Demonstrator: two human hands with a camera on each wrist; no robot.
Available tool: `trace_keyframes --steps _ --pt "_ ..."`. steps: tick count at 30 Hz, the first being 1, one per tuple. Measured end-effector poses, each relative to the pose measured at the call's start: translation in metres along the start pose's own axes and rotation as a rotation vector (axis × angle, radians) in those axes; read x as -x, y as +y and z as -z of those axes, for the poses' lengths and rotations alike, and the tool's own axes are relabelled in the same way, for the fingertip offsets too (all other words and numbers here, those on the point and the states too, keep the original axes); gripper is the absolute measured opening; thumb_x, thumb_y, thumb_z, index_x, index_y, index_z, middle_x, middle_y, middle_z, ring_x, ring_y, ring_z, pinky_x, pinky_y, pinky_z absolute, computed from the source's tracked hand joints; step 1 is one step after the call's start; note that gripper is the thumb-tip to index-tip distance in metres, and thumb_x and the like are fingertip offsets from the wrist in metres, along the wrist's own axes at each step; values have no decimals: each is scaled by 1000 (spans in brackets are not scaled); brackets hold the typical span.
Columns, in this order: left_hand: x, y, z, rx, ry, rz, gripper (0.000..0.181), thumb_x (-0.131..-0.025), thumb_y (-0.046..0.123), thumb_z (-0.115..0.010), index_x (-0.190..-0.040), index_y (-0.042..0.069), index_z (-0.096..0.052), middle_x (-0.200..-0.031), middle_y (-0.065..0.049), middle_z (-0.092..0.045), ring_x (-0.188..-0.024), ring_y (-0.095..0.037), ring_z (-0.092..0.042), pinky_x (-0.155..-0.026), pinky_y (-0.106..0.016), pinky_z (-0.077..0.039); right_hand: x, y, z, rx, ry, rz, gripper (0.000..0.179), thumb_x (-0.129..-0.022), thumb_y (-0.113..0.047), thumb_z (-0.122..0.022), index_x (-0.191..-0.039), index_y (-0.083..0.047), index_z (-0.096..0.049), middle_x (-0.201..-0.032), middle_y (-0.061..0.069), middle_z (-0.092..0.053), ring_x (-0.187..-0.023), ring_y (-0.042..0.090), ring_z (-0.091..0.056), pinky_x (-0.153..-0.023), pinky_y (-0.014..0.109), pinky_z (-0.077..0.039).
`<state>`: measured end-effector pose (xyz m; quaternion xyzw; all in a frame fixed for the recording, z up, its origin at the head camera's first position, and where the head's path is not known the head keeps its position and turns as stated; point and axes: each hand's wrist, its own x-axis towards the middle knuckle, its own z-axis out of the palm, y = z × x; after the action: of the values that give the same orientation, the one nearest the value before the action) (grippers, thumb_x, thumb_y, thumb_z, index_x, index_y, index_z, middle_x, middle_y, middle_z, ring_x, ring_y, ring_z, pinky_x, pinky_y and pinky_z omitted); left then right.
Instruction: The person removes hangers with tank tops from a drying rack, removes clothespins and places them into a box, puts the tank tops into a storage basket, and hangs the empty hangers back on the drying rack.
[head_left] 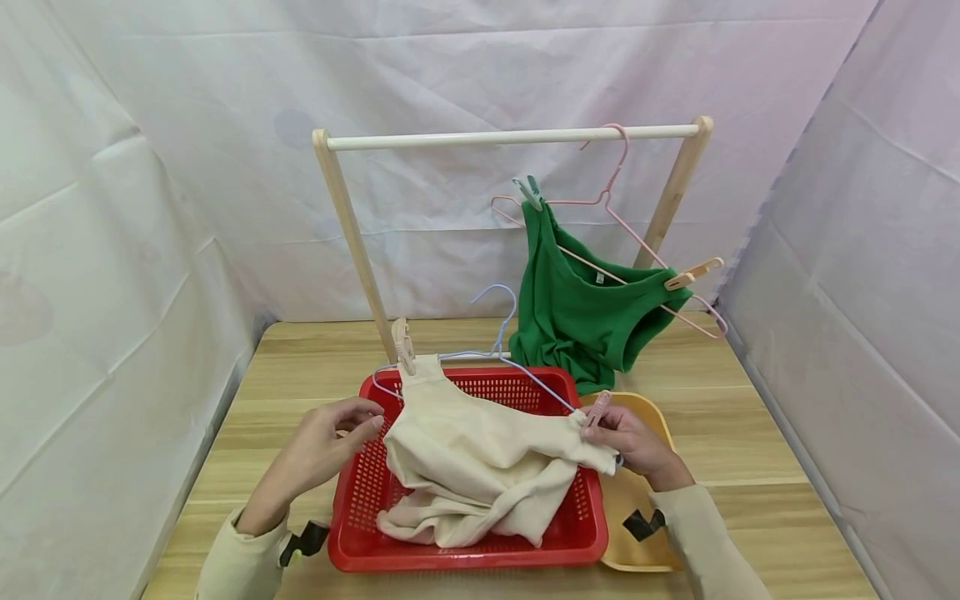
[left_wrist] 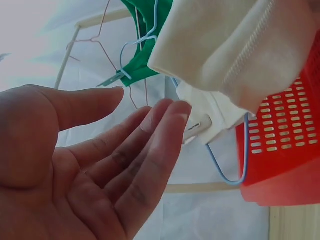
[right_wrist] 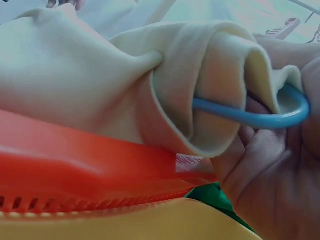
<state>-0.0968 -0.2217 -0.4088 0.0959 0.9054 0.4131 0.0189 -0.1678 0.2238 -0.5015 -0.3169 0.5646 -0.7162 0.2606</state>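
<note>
A cream sleeveless top point(head_left: 487, 433) hangs from a light blue hanger point(right_wrist: 235, 115), its lower part bunched over the red basket point(head_left: 468, 560). One pale pink clothespin point(head_left: 403, 346) clips its left strap; another clothespin point(head_left: 597, 410) sits at the right strap. My right hand point(head_left: 637, 437) pinches the right strap together with the hanger's end, the thumb by the clothespin. In the right wrist view the blue hanger tip pokes out of the folded cloth against the palm. My left hand point(head_left: 322, 450) is held beside the top's left side, fingers loosely bent, holding nothing.
Behind stands a wooden rack with a white rod point(head_left: 465, 138). From it a pink hanger point(head_left: 617, 167) carries a green top point(head_left: 577, 308), clipped by a green clothespin point(head_left: 531, 193) and an orange one point(head_left: 693, 273). A yellow basket point(head_left: 652, 410) stands right of the red one.
</note>
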Motion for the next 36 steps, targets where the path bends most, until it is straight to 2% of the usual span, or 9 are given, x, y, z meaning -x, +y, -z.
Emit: trace_keyframes --steps 5,10,14,18,23,27,32,36 --pt "-1 -6 1 -50 48 3 14 -96 14 -66 -107 8 -71 -95 -5 -73 -85 -15 -66 -71 -31 -54 0 0 2 39 33 -14 35 -100 6 -45 -119 -13 -68 -97 -1 -74 -82 9 -72 -69 23 -58" --pt "-2 -13 3 -65 73 19 15 -96 14 -65 -108 6 -71 -96 -7 -73 -88 -19 -67 -71 -31 -54 1 2 3 69 91 -49 27 -99 3 -51 -109 -13 -70 -92 -3 -72 -78 7 -70 -68 22 -57" --pt "-3 -19 3 -73 93 35 16 -96 13 -65 -109 5 -71 -97 -9 -73 -89 -22 -67 -71 -32 -54 2 2 2 91 126 -79 23 -98 4 -53 -109 -8 -69 -93 -2 -72 -79 8 -70 -69 24 -58" --pt "-4 -25 4 -77 95 85 20 -97 14 -64 -113 3 -69 -98 -10 -72 -91 -25 -67 -70 -31 -54 1 1 2 130 161 -104 21 -97 2 -56 -112 -6 -68 -96 -2 -72 -81 9 -70 -70 25 -58" --pt "-4 -32 3 -66 85 164 28 -99 19 -62 -120 1 -66 -102 -11 -71 -96 -28 -66 -68 -32 -56 0 3 2 199 209 -137 14 -96 0 -60 -98 -11 -68 -97 -5 -68 -79 6 -68 -69 23 -57" --pt "-5 -35 3 -57 86 201 31 -99 22 -62 -123 1 -64 -105 -12 -70 -97 -29 -66 -68 -34 -57 0 1 0 253 240 -174 2 -95 -2 -62 -95 -2 -63 -88 -5 -66 -73 6 -66 -64 22 -56" --pt "-7 -39 2 -57 96 212 30 -99 20 -61 -123 1 -64 -104 -12 -70 -96 -28 -66 -67 -32 -56 -1 -4 -4 326 270 -204 17 -97 -8 -62 -103 8 -58 -78 -2 -64 -66 7 -64 -57 21 -53" --pt "-8 -41 1 -53 94 216 31 -99 21 -61 -123 1 -64 -103 -12 -70 -96 -28 -66 -67 -32 -56 -2 -6 -7 353 300 -223 22 -98 -13 -62 -107 7 -58 -79 2 -65 -65 11 -66 -55 23 -54"
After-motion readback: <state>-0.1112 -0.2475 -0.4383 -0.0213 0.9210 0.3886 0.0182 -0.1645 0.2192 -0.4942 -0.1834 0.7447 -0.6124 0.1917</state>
